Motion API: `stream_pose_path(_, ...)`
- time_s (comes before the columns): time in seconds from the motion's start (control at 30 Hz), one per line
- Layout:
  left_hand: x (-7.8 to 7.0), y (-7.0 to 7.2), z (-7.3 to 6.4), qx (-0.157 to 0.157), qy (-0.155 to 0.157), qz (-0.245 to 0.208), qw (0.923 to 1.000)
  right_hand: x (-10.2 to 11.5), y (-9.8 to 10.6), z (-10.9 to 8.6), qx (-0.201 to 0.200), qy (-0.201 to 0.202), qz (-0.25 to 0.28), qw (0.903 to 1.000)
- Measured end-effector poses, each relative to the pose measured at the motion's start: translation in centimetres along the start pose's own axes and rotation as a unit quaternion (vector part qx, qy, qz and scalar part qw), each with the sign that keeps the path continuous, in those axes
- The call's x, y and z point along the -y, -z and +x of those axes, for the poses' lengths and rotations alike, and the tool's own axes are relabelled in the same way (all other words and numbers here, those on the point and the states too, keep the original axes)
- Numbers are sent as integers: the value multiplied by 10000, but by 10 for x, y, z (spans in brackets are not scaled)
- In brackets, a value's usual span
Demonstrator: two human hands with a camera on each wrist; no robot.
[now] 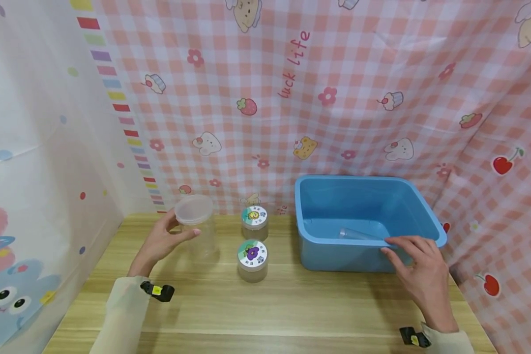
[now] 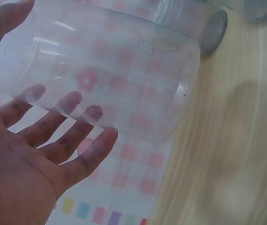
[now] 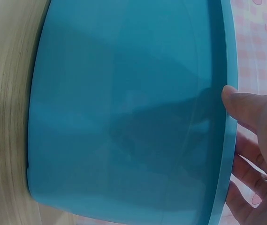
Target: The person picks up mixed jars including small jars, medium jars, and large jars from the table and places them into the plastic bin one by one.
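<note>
My left hand (image 1: 165, 241) holds a tall clear plastic jar (image 1: 203, 241) with a frosted lid (image 1: 193, 209), at the left of the table. In the left wrist view, the thumb lies on one side of the jar (image 2: 124, 75) and the fingertips (image 2: 93, 112) on the other. At the right, my right hand (image 1: 420, 270) pinches the front rim of a blue plastic bin (image 1: 336, 253). The right wrist view has the thumb on the outer side of the bin (image 3: 124, 117) and the fingers over its rim. Inside the bin lies a clear tube (image 1: 356, 234).
Two small round tubs with printed lids stand between jar and bin: a flower-lidded tub (image 1: 252, 260) in front, another tub (image 1: 254, 223) behind. The wooden table (image 1: 265, 314) meets a checked cloth (image 1: 265, 73) at the back and a printed cloth (image 1: 48, 147) at the left.
</note>
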State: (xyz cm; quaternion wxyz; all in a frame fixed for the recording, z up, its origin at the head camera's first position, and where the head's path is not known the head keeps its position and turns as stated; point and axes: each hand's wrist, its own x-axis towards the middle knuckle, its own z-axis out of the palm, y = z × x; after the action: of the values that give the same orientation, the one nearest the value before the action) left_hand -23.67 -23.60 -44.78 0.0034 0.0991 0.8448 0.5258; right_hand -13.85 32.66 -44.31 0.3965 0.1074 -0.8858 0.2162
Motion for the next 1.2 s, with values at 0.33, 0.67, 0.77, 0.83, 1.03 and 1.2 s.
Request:
stream_pose_path(0.33,-17,-6,-2,183,-248,-263,9992,-1,1,-1,5,-52,-20,10000)
stream_pose_path(0.67,-31,-10,1,170,-575,-241,9979,-1,-1,-1,-9,41,10,10000)
stream_pose_path(0.77,-37,-13,4,187,-659,-369,9970,-1,0,0,-21,7,10,10000)
stream_pose_path(0.83,-41,-15,6,229,-743,-504,9957,-1,0,0,-23,-8,7,10000)
stream_pose_path(1.03,-51,-21,10,294,-894,-664,9933,0,0,0,-11,-30,15,10000)
stream_pose_path(1.2,-59,-26,13,370,-944,-692,9924,0,0,0,-16,-21,22,10000)
